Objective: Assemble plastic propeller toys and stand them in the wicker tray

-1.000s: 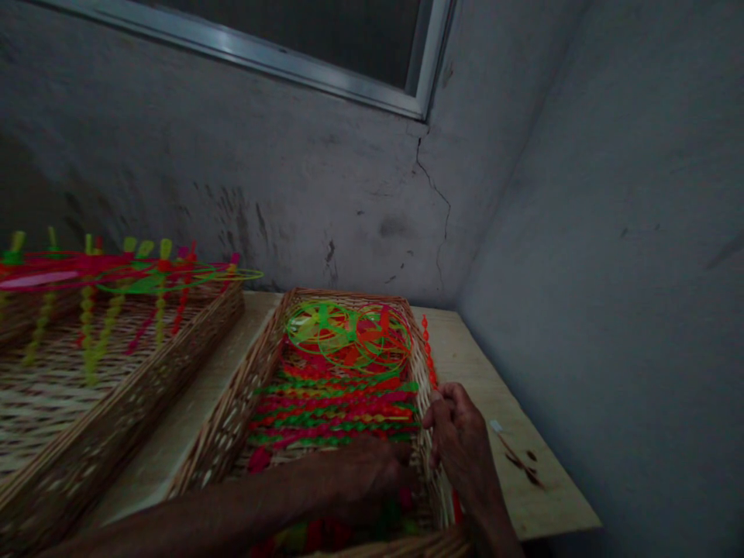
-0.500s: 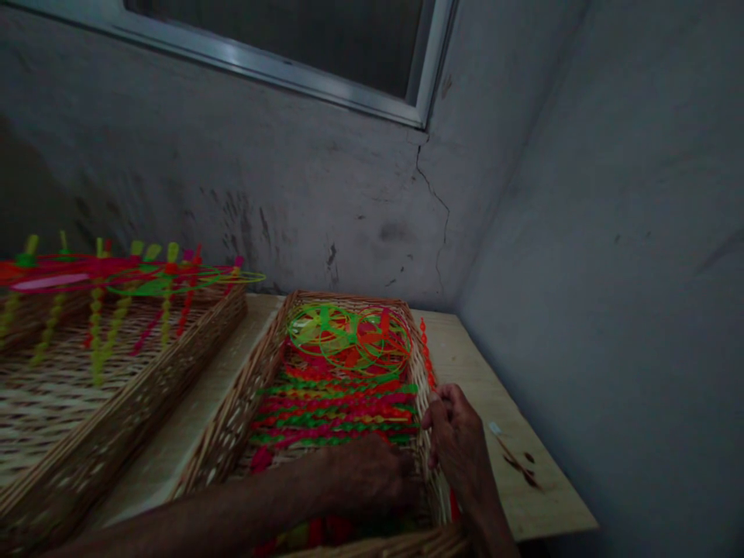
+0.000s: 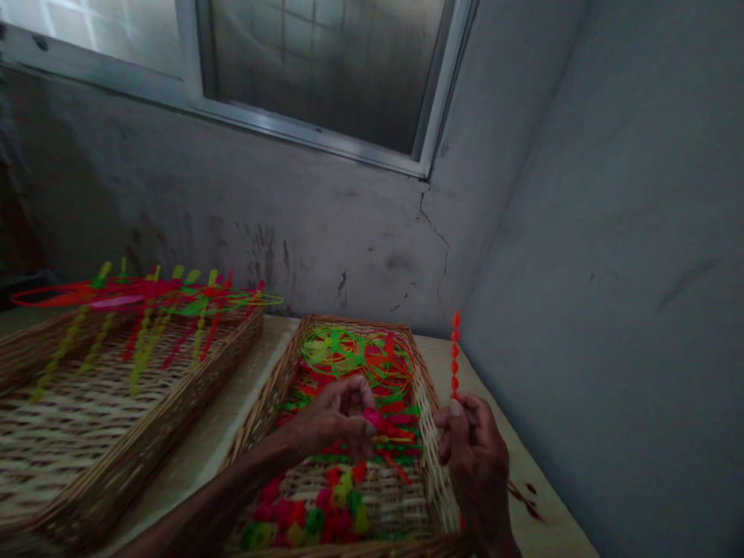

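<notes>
My right hand (image 3: 473,453) is closed round a red twisted plastic stick (image 3: 455,354) that stands upright beside the right rim of a wicker tray (image 3: 264,391). My left hand (image 3: 337,418) hovers over that tray and pinches a small pink plastic piece (image 3: 373,418). In the tray lie green and red ring propellers (image 3: 357,354), several twisted sticks (image 3: 401,418) and a heap of small coloured caps (image 3: 314,515).
A second wicker tray (image 3: 116,411) stands to the left, with assembled propeller toys (image 3: 145,298) laid across its far rim. Both trays rest on a wooden table (image 3: 232,411) in a corner of grey walls (image 3: 610,232), under a window (image 3: 302,70).
My left hand has come up out of the near end of the tray with a pink piece. My right hand has raised the red stick upright. The camera has tilted up.
</notes>
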The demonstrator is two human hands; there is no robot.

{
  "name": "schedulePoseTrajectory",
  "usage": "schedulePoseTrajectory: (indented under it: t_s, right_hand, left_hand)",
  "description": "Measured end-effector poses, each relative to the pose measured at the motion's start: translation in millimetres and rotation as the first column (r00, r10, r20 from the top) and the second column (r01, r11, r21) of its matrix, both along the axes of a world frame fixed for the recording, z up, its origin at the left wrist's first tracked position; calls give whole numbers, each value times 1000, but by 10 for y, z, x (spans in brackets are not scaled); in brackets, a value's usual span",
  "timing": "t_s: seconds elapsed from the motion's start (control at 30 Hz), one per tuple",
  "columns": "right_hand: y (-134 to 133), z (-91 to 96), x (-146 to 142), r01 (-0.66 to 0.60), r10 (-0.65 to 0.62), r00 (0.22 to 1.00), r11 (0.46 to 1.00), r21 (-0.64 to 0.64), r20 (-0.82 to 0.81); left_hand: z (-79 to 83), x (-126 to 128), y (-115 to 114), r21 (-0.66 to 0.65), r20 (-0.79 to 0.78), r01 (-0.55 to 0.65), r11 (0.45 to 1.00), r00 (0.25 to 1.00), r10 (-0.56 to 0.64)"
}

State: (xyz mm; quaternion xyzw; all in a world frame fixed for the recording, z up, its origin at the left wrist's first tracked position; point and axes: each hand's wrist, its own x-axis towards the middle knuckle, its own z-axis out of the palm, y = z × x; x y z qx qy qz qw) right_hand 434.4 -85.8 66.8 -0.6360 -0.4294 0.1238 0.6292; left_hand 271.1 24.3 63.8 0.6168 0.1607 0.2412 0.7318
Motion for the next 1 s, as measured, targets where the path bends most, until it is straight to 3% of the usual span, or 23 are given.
schedulePoseTrajectory:
  t_s: [0.07, 0.2, 0.33, 0.43, 0.5, 0.57, 0.63, 0.7, 0.8, 0.9, 1.0]
  right_hand:
    - [-126, 137, -133, -36, 37, 999, 999, 36, -39]
    - [-307, 219, -339, -194, 180, 972, 977, -87, -151]
    - [-264, -3, -240, -207, 195, 978, 950, -235, -74]
    - [-176, -224, -86, -151, 148, 988, 946, -287, -31]
    - [-140, -337, -30, -137, 129, 991, 944, -301, -47]
    - [-129, -406, -17, -121, 110, 992, 945, -304, -55]
    - [-135, -437, -25, -85, 77, 996, 950, -301, -39]
    - [-145, -449, -31, -36, 43, 999, 951, -307, 16]
    - [-152, -456, -21, 37, -3, 995, 942, -335, 101]
    - [-151, -459, -5, 41, -3, 995, 928, -369, 103]
    - [-147, -465, 0, 45, -5, 995, 920, -389, 101]
  left_hand:
    - [3, -78, -18, -13, 65, -38, 999, 997, 39]
    - [-42, -155, -18, -18, 67, -59, 998, 996, 60]
    - [-62, -145, 39, 59, -51, -31, 998, 998, 34]
    - [-46, -87, 71, 214, -199, 13, 977, 980, 30]
    - [-47, -14, 59, 394, -321, 80, 916, 946, 55]
    - [-74, 87, 16, 564, -437, 194, 803, 895, 90]
    - [-122, 197, -42, 652, -511, 306, 693, 853, 104]
    - [-174, 287, -83, 688, -525, 371, 624, 848, 75]
    - [-225, 332, -55, 710, -456, 367, 601, 890, -4]
    - [-255, 262, 68, 721, -442, 356, 594, 897, -1]
    - [-286, 151, 161, 744, -490, 416, 522, 872, 4]
